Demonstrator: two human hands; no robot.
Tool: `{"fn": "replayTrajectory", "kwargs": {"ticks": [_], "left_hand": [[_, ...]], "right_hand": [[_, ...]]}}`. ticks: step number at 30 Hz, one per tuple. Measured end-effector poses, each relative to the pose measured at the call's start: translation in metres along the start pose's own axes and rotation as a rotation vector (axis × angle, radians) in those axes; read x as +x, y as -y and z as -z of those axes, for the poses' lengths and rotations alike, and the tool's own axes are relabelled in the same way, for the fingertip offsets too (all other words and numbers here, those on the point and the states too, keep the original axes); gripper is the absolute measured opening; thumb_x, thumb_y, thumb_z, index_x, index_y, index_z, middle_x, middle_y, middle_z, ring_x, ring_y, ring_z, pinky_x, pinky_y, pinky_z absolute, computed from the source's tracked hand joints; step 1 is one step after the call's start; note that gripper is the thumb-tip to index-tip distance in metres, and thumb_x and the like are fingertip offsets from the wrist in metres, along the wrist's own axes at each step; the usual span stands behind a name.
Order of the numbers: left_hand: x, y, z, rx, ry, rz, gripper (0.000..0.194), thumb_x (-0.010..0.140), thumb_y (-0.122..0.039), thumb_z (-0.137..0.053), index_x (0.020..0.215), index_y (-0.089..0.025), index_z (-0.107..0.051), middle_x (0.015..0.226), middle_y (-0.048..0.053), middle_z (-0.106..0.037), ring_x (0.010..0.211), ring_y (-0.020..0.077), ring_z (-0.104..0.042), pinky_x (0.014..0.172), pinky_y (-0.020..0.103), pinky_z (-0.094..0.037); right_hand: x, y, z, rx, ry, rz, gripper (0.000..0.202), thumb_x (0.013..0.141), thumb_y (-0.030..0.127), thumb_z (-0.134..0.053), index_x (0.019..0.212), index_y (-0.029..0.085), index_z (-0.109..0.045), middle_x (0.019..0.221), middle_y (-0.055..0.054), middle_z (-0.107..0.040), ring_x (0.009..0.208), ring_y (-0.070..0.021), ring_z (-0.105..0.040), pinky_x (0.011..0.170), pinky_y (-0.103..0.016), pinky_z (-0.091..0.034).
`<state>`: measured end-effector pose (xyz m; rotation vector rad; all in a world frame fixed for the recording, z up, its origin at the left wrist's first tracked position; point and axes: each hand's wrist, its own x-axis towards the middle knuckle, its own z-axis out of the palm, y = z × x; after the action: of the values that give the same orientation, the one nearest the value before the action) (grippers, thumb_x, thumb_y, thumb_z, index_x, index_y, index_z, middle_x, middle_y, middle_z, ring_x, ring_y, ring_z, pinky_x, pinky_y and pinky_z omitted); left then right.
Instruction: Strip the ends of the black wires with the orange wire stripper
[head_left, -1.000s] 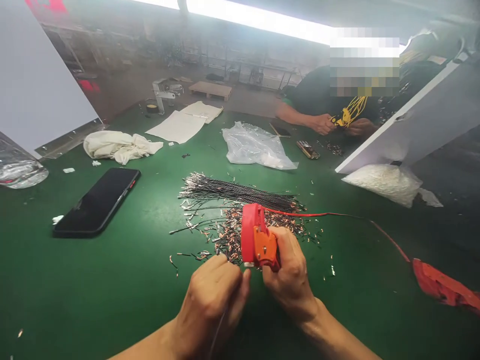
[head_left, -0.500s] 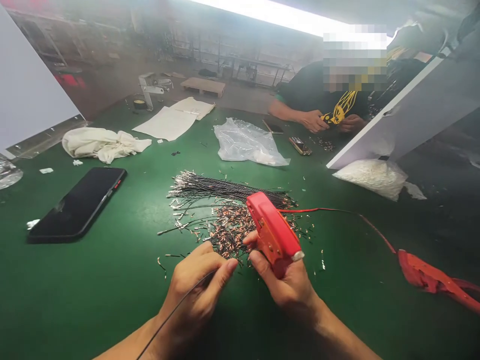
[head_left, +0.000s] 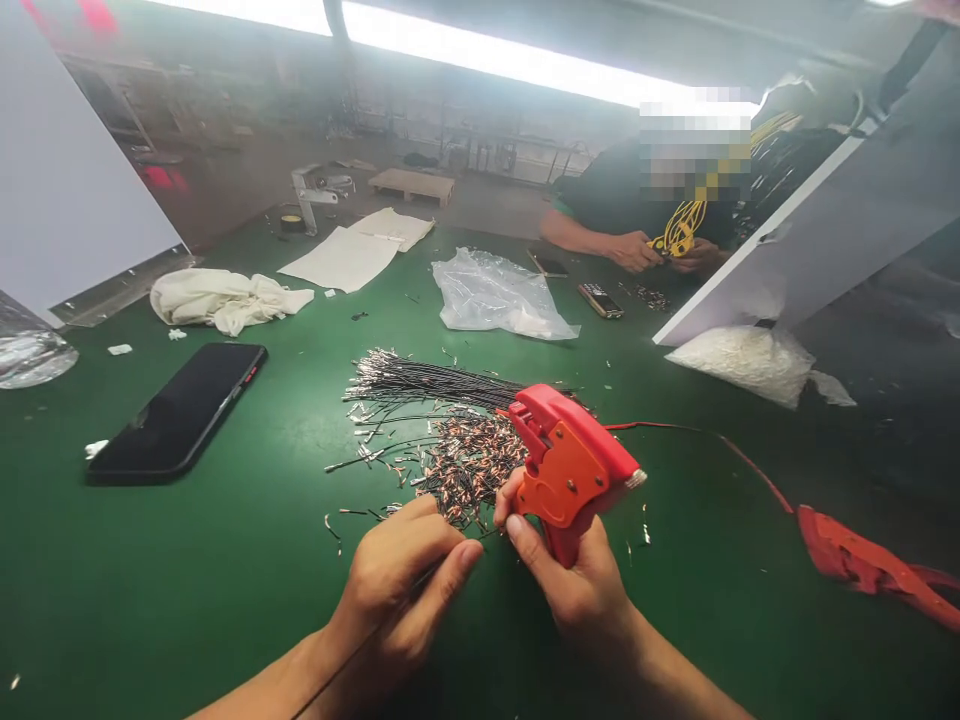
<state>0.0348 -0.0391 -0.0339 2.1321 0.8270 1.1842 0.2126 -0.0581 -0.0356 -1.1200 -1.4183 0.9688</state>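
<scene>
My left hand (head_left: 409, 580) is closed, pinching a thin black wire (head_left: 341, 670) between thumb and fingers; the wire trails down over the wrist. In my right hand (head_left: 577, 580) is a red and orange wire stripper (head_left: 570, 470), gripped by its handle, with its jaw end facing up and to the left. Beyond the hands lies a pile of short black wire scraps with copper ends (head_left: 472, 460). Behind that pile rests a bundle of black wires (head_left: 435, 380) with silvery terminals at the left end, partly hidden by the stripper.
A black phone (head_left: 180, 410) and a white cloth (head_left: 225, 300) lie on the left. Farther back are paper sheets (head_left: 341, 258) and a plastic bag (head_left: 499, 295). Red-handled pliers (head_left: 862, 570) lie at right, near a filled bag (head_left: 750, 365). Across the table a person handles yellow wires (head_left: 686, 225).
The wire stripper has turned in my right hand, showing more of its orange side, and shifted slightly right. My left hand still holds the wire. The camera view has tilted a little upward.
</scene>
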Motion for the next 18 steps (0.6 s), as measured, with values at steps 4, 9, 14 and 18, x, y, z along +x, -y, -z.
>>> {"fn": "replayTrajectory", "kwargs": {"ticks": [4, 9, 14, 18], "left_hand": [[0.0, 0.004, 0.002, 0.005, -0.012, -0.003, 0.025, 0.096, -0.019, -0.049, 0.072, -0.017, -0.056, 0.061, -0.002, -0.051, 0.057, 0.0103, -0.049, 0.054, 0.021, -0.04], [-0.002, 0.007, 0.0, 0.069, -0.051, 0.002, 0.014, 0.093, -0.018, -0.055, 0.079, -0.018, -0.056, 0.063, -0.002, -0.054, 0.056, 0.0096, -0.05, 0.052, 0.019, -0.042], [0.003, 0.004, 0.002, 0.082, -0.052, -0.158, 0.01, 0.091, -0.012, -0.054, 0.098, -0.019, -0.058, 0.068, -0.001, -0.06, 0.059, 0.0117, -0.057, 0.055, 0.021, -0.05], [0.009, -0.005, -0.003, 0.027, -0.055, -0.195, 0.017, 0.094, -0.011, -0.046, 0.092, -0.02, -0.059, 0.075, 0.002, -0.068, 0.065, 0.0142, -0.065, 0.057, 0.022, -0.056]], "right_hand": [[-0.002, -0.005, 0.0, -0.079, -0.043, 0.042, 0.01, 0.092, 0.017, -0.051, 0.096, 0.025, -0.056, 0.087, 0.0, -0.058, 0.077, -0.0152, -0.058, 0.072, -0.025, -0.051], [-0.005, -0.014, 0.002, -0.198, -0.041, 0.119, 0.018, 0.091, 0.012, -0.047, 0.102, 0.025, -0.053, 0.09, -0.002, -0.058, 0.082, -0.0192, -0.058, 0.071, -0.031, -0.049], [0.0, -0.018, 0.007, -0.339, 0.027, 0.29, 0.03, 0.075, 0.01, -0.057, 0.103, 0.021, -0.055, 0.085, -0.004, -0.059, 0.074, -0.0226, -0.054, 0.065, -0.036, -0.043], [0.003, -0.018, 0.007, -0.426, 0.05, 0.412, 0.029, 0.072, 0.014, -0.063, 0.099, 0.02, -0.055, 0.083, -0.006, -0.062, 0.071, -0.0227, -0.053, 0.062, -0.035, -0.04]]}}
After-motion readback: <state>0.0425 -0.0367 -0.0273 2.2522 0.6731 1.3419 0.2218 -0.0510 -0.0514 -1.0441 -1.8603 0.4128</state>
